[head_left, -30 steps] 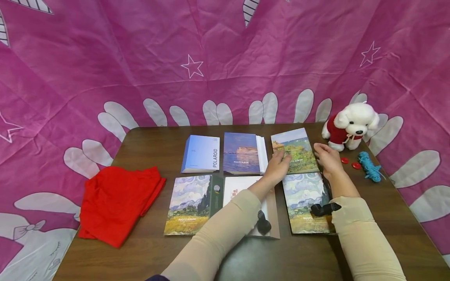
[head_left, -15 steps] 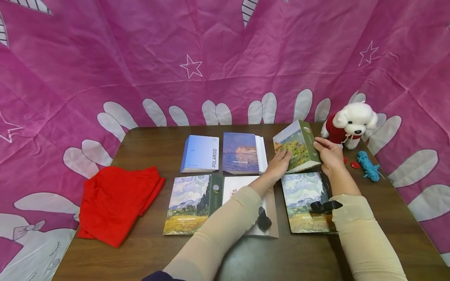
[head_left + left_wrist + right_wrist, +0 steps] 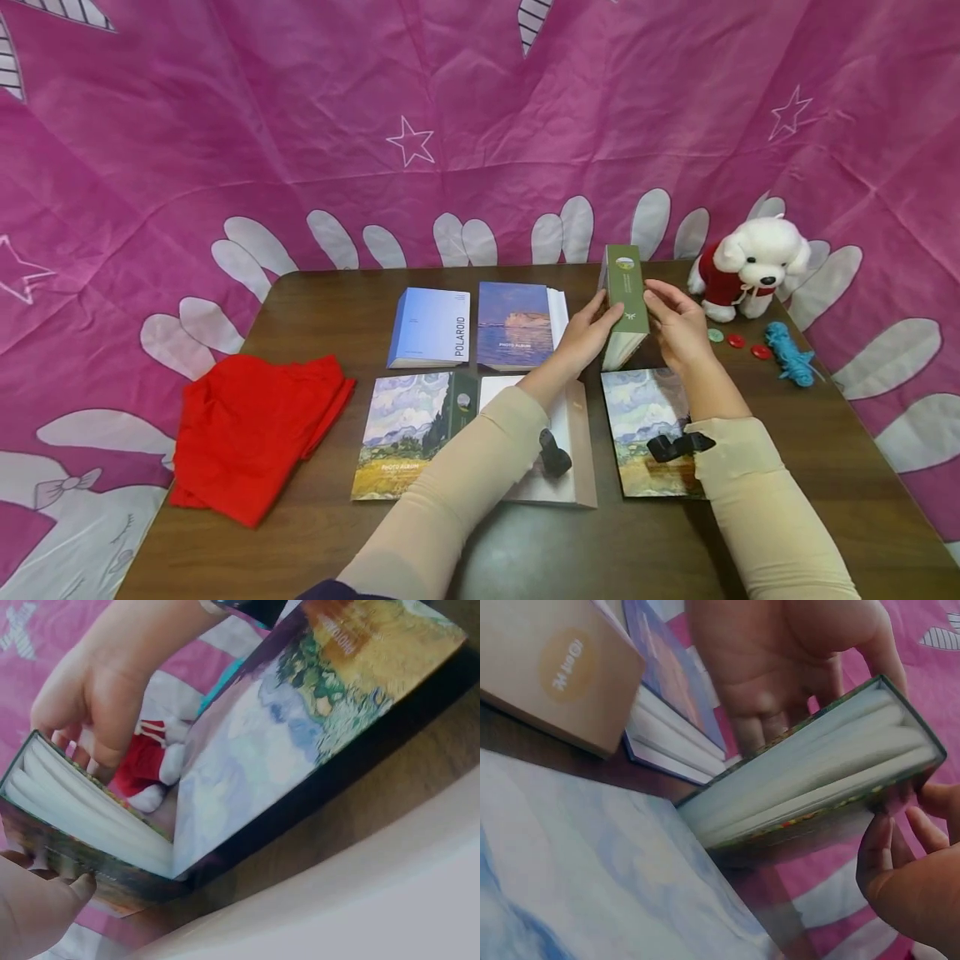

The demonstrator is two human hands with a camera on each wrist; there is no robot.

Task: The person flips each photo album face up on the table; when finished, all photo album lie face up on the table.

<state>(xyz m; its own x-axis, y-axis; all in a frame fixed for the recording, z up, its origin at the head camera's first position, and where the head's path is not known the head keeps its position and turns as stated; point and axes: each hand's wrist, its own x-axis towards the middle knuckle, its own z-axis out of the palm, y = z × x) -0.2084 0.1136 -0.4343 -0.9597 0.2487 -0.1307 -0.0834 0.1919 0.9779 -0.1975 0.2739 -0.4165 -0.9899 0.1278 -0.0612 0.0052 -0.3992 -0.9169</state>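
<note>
A photo album with a green spine [image 3: 625, 292] stands upright on edge at the back right of the brown table [image 3: 315, 325]. My left hand [image 3: 592, 331] grips its left cover and my right hand [image 3: 677, 323] grips its right cover. The left wrist view shows the album's white page edges [image 3: 82, 814], with my left hand's fingertips [image 3: 34, 911] under it and my right hand [image 3: 105, 694] above. Seen from the right wrist, the page block [image 3: 817, 780] sits between my left hand [image 3: 780, 667] and my right hand's fingers [image 3: 911, 870].
Flat on the table lie a blue Polaroid album [image 3: 429, 327], a seascape album [image 3: 516, 336], a cypress-cover album [image 3: 405, 433], a pale album [image 3: 577, 450] and a wheatfield album [image 3: 645, 417]. A red cloth [image 3: 251, 433] lies left. A plush dog [image 3: 750, 265], buttons [image 3: 737, 340] and teal yarn [image 3: 787, 356] sit right.
The album with the landscape cover lay flat a second ago. Both hands tipped it up from its right edge, and it now stands upright, spine toward me, uncovering a green button.
</note>
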